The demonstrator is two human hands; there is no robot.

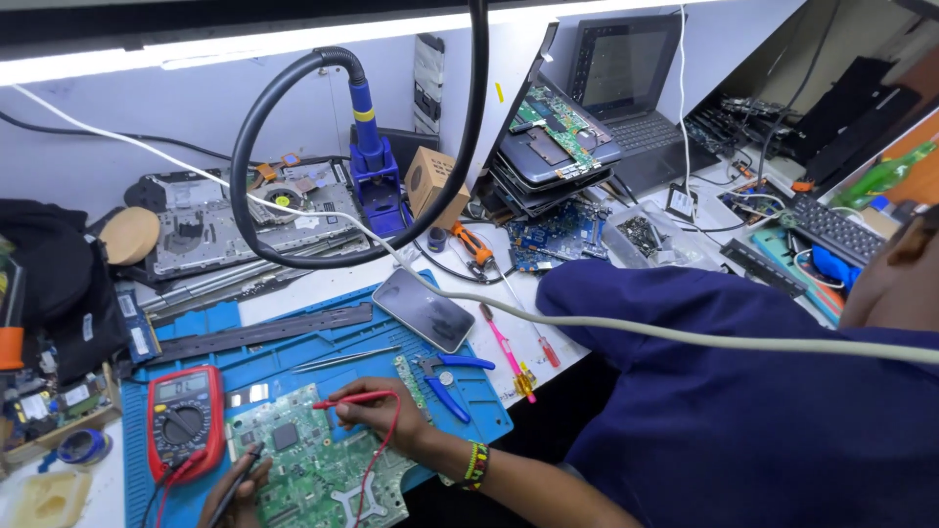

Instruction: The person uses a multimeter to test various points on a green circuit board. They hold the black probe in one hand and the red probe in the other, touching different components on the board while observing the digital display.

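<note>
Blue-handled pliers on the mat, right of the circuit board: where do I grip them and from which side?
Grip the blue-handled pliers by the two blue handles, which splay apart toward the mat's right edge; the metal jaws point toward the green circuit board. Probably come from above on the right, since the right hand with the red probe sits just left of them, and the phone lies behind.

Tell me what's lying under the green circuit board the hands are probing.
The green circuit board rests on a blue work mat, beside a red multimeter. Whatever lies directly beneath the board is covered.
</note>
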